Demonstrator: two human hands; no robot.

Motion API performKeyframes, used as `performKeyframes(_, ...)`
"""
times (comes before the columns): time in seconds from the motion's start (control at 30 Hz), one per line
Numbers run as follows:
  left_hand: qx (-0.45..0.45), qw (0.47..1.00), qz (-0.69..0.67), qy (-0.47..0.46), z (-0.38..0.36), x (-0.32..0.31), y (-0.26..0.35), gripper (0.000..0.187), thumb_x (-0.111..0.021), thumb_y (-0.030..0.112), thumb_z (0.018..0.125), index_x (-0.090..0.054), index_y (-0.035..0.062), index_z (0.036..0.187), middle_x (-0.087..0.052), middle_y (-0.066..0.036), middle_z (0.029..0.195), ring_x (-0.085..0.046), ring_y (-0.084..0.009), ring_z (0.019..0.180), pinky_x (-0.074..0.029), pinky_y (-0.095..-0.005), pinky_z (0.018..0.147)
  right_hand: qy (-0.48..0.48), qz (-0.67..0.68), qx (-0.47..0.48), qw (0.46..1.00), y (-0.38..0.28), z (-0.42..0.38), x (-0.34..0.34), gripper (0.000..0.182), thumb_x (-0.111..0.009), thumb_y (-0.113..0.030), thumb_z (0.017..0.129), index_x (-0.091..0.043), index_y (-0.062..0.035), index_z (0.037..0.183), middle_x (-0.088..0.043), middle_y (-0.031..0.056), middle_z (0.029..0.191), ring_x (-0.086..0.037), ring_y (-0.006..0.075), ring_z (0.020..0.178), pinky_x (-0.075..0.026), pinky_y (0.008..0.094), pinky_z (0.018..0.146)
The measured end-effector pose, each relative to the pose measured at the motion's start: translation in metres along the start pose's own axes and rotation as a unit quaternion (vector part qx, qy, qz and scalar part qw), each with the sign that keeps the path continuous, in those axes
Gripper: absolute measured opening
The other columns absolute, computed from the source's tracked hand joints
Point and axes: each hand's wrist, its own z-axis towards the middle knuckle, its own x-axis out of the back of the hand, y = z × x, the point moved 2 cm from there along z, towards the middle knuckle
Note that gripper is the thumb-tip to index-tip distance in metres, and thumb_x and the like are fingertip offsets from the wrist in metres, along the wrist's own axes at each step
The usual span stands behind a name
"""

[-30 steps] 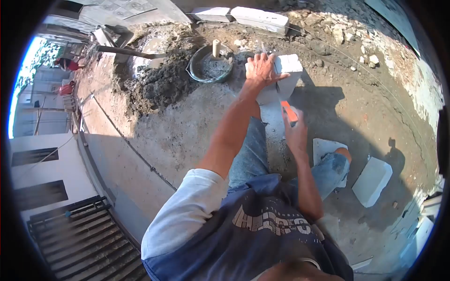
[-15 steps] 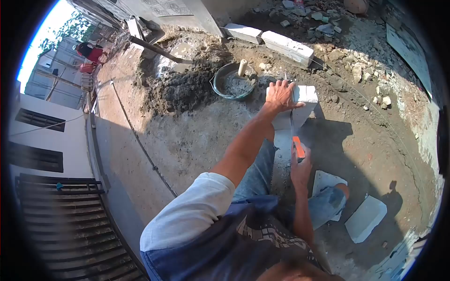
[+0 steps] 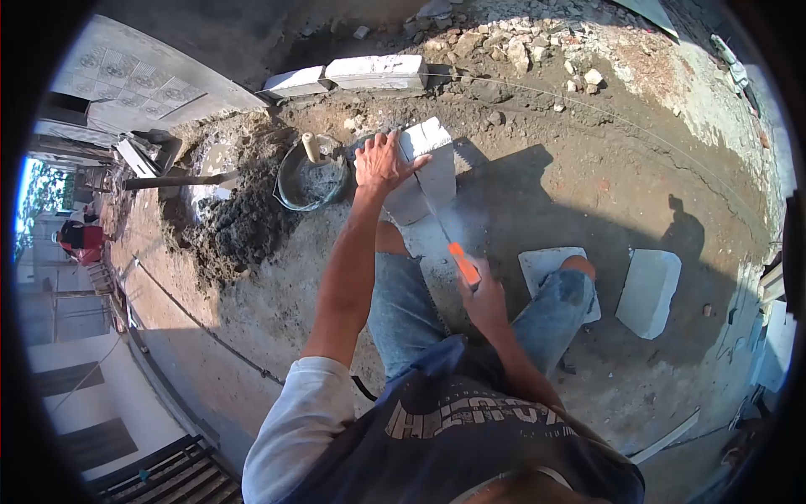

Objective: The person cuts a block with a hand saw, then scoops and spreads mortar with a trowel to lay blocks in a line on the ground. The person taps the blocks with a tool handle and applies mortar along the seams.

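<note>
My left hand grips the top of a white lightweight block, thumb spread toward the right and fingers over its far edge. A hand saw with an orange and black handle is held in my closed right hand. Its thin blade runs up into a cut in the block, just right of my left thumb. Pale dust blurs the area beside the blade. Left of the block stands a bucket of grey mortar, with a wooden-handled tool in it.
Wet mortar lies heaped left of the bucket, near a long-handled tool. Two laid blocks sit beyond, with a string line stretching right. Cut block pieces lie by my right knee. A person is far left.
My view has turned, so the block, bucket and hands appear further left. My left hand stays on the block, and the saw stays in the cut.
</note>
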Motion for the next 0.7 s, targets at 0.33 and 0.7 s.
performKeyframes(0.33,0.012,1.0,0.011,-0.003,-0.038,-0.011,0.015,0.096,-0.061,0.081,0.074,-0.051,0.0131,0.141,-0.057,-0.014,0.131,-0.052,-0.0325,0.126,-0.039,-0.0509,0.104,-0.073,-0.007,-0.05,0.996,0.0,0.088,-0.028,0.037,-0.065,-0.02,0.095,-0.052,-0.0069,0.126,-0.068,0.0251,0.109,-0.061,0.0485,0.103,-0.052,0.0497,0.079)
performKeyframes(0.7,-0.031,0.998,0.017,0.049,-0.005,-0.028,-0.007,0.1,-0.056,0.088,0.072,-0.055,0.0096,0.134,-0.06,-0.018,0.127,-0.055,-0.0378,0.122,-0.043,-0.0526,0.101,-0.054,0.018,-0.037,0.998,-0.003,-0.068,0.032,0.038,-0.068,-0.011,0.092,-0.052,-0.0073,0.127,-0.07,0.0216,0.108,-0.07,0.0398,0.097,-0.057,0.0443,0.077)
